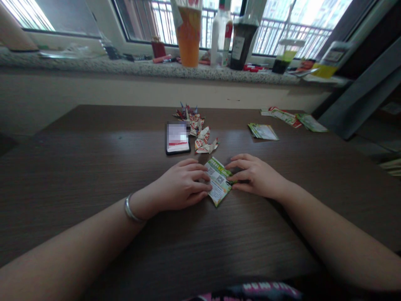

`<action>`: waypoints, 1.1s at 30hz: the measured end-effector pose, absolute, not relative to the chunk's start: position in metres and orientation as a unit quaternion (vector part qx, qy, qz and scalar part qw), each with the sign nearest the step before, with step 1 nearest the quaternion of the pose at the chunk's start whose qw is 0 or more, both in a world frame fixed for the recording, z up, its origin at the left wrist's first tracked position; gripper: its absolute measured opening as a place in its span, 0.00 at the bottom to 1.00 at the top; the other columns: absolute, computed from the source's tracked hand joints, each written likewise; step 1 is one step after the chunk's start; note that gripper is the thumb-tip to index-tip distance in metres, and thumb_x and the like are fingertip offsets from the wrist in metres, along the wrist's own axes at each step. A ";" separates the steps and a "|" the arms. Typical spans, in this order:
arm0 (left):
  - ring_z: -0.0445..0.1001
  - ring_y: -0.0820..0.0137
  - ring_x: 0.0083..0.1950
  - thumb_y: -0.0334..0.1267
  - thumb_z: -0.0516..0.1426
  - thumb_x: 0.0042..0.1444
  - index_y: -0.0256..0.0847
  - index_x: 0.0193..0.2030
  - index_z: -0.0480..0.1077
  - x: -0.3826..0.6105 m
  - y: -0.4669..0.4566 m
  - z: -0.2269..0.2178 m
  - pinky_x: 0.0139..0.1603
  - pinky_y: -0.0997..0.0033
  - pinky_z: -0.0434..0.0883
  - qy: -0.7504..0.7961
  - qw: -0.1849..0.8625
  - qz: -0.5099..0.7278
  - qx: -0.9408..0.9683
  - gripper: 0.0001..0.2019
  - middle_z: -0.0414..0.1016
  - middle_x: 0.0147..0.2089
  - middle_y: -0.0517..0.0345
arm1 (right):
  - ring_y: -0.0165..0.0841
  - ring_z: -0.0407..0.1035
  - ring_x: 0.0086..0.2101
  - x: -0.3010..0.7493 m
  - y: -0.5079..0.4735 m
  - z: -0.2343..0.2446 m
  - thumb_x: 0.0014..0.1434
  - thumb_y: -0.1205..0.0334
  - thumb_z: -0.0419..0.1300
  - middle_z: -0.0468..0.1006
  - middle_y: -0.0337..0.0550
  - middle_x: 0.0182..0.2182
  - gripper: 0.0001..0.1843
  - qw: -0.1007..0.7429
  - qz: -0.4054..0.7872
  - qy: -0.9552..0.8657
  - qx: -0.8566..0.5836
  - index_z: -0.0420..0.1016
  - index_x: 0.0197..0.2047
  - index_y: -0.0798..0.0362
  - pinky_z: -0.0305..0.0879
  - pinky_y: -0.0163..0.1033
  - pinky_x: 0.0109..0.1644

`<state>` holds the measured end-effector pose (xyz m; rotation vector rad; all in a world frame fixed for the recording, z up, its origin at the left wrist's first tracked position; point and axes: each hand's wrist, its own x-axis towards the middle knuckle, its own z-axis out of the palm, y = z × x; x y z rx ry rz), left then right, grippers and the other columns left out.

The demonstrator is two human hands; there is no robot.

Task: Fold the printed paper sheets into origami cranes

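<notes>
A green and white printed wrapper (219,180) with a square code on it lies slanted on the brown table. My left hand (188,184), with a silver bangle at its wrist, rests its spread fingers on the wrapper's left edge. From the other side, the fingers of my right hand (250,175) are stretched apart and touch the right edge; its thumb is hidden. Just beyond them are cream and red folded wrappers (205,141) in a row, with blue and red folded pieces (187,112) behind. A phone (177,139) with a lit screen lies left of these.
Further right lies a small stack of green and white wrappers (263,131), with flat red and green strips (285,116) behind it. Along the stone windowsill (140,67) stand a tall orange drink cup (189,37), a dark bottle (242,46) and other containers.
</notes>
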<state>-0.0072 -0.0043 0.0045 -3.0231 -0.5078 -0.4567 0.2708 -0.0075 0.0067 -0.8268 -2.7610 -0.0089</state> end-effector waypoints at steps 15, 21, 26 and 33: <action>0.76 0.66 0.46 0.34 0.53 0.60 0.38 0.46 0.70 0.003 -0.015 0.004 0.64 0.54 0.64 -0.159 0.053 -0.129 -0.977 0.10 0.78 0.42 0.53 | 0.36 0.67 0.42 0.259 -0.013 0.014 0.65 0.60 0.54 0.79 0.44 0.36 0.11 0.078 -0.051 -0.958 -0.271 0.77 0.38 0.53 0.60 0.42 0.49; 0.74 0.63 0.48 0.41 0.54 0.62 0.42 0.44 0.72 0.002 -0.015 0.005 0.47 0.62 0.74 -0.144 0.061 -0.112 -0.981 0.09 0.75 0.46 0.53 | 0.35 0.66 0.40 0.257 -0.014 0.016 0.65 0.60 0.53 0.79 0.44 0.34 0.12 0.068 -0.066 -0.959 -0.268 0.76 0.35 0.53 0.58 0.41 0.46; 0.75 0.67 0.42 0.39 0.52 0.64 0.39 0.36 0.72 0.001 -0.014 0.005 0.41 0.67 0.74 -0.146 0.044 -0.116 -0.981 0.11 0.76 0.41 0.54 | 0.34 0.66 0.38 0.256 -0.016 0.018 0.67 0.59 0.51 0.79 0.43 0.35 0.14 0.045 -0.085 -0.962 -0.257 0.74 0.33 0.52 0.57 0.41 0.44; 0.76 0.67 0.38 0.43 0.52 0.63 0.38 0.38 0.71 0.003 -0.018 0.006 0.37 0.67 0.72 -0.192 0.025 -0.131 -0.972 0.12 0.76 0.37 0.55 | 0.34 0.67 0.40 0.257 -0.014 0.011 0.64 0.61 0.53 0.79 0.42 0.35 0.10 0.072 -0.063 -0.962 -0.255 0.74 0.34 0.52 0.58 0.41 0.46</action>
